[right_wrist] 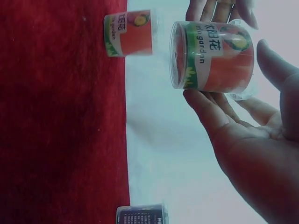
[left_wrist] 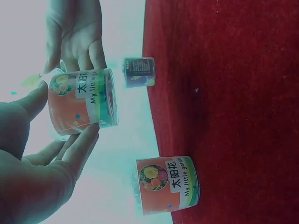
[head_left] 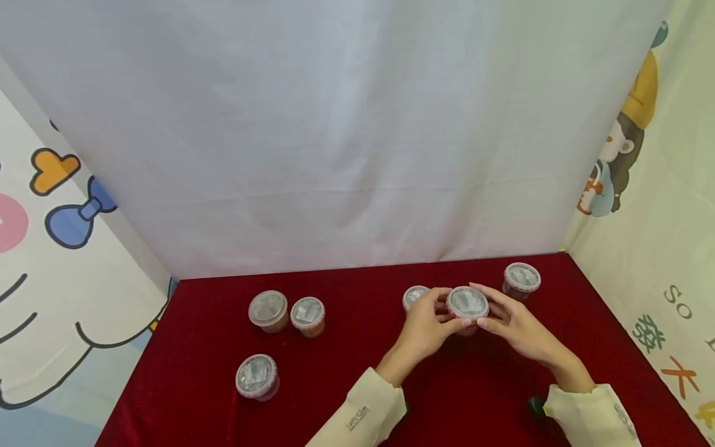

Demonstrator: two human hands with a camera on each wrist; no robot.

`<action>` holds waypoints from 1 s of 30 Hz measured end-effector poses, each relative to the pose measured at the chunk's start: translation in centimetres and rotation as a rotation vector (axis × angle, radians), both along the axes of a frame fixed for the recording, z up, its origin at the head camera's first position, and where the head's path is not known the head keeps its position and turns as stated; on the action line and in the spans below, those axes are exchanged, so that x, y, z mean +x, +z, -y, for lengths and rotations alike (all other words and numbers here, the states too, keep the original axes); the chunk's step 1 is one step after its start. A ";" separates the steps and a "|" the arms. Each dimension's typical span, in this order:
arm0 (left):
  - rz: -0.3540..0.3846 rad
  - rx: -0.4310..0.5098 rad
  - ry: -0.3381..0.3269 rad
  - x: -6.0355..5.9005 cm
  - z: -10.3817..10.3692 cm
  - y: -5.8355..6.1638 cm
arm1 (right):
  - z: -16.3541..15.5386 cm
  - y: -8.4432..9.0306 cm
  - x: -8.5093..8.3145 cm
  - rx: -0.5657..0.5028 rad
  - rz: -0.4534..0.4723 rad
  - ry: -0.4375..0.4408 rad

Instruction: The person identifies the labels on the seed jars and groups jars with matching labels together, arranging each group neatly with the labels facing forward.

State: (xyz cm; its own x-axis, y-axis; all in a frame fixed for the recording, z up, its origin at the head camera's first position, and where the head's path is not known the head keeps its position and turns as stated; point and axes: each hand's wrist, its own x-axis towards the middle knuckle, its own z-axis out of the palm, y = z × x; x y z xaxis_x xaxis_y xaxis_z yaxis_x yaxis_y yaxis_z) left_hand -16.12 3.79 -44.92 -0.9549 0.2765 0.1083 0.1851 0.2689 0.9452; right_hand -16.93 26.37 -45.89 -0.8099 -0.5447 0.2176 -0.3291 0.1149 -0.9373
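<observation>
A lidded plastic cup with an orange and green "My little garden" label is held between both hands, lifted off the red cloth as the wrist views show. My left hand grips its left side, thumb at the near side of the rim. On the opposite side, the right hand curls its fingers and thumb about the cup. A cup with a matching label stands on the cloth behind the left hand, its lid partly showing past the fingers. Beyond the right hand is a dark-labelled cup.
On the left part of the red-covered table stand three more lidded cups: a wide-lidded one, one beside it and a nearer one. A white curtain hangs behind the table; printed cloths flank both sides.
</observation>
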 end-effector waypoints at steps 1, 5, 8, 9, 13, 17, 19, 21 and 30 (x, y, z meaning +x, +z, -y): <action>-0.004 -0.009 0.002 -0.1 -0.1 0.0 | -0.1 -0.1 -0.1 -0.002 0.006 0.001; -0.005 -0.047 0.006 -0.5 -0.6 0.0 | -0.4 -0.4 -0.6 0.006 0.030 -0.004; -0.019 -0.088 0.008 -0.8 -0.8 -0.1 | -0.7 -0.6 -0.9 0.020 0.048 -0.017; -0.024 -0.102 0.008 -0.9 -0.9 -0.2 | -0.8 -0.6 -1.0 0.025 0.054 -0.022; -0.044 -0.140 0.009 -1.2 -1.4 -0.4 | -1.1 -1.0 -1.4 0.047 0.066 -0.045; -0.067 -0.193 0.031 -1.5 -1.9 -0.7 | -1.4 -1.4 -1.9 0.070 0.060 -0.055; -0.091 -0.235 0.046 -1.6 -2.1 -0.9 | -1.5 -1.7 -2.1 0.080 0.056 -0.052; -0.115 -0.272 0.056 -1.6 -2.3 -1.1 | -1.6 -1.9 -2.3 0.085 0.054 -0.046; -0.165 -0.336 0.080 -1.7 -3.3 -1.9 | -2.0 -2.5 -2.9 0.101 0.047 -0.038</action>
State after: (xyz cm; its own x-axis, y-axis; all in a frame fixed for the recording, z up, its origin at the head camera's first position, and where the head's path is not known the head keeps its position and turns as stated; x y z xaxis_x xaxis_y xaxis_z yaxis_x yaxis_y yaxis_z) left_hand -17.77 7.09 -46.80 -0.9522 0.2482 0.1782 0.2932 0.5788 0.7610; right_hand -19.82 28.40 -48.40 -0.8383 -0.5308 0.1247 -0.2787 0.2207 -0.9347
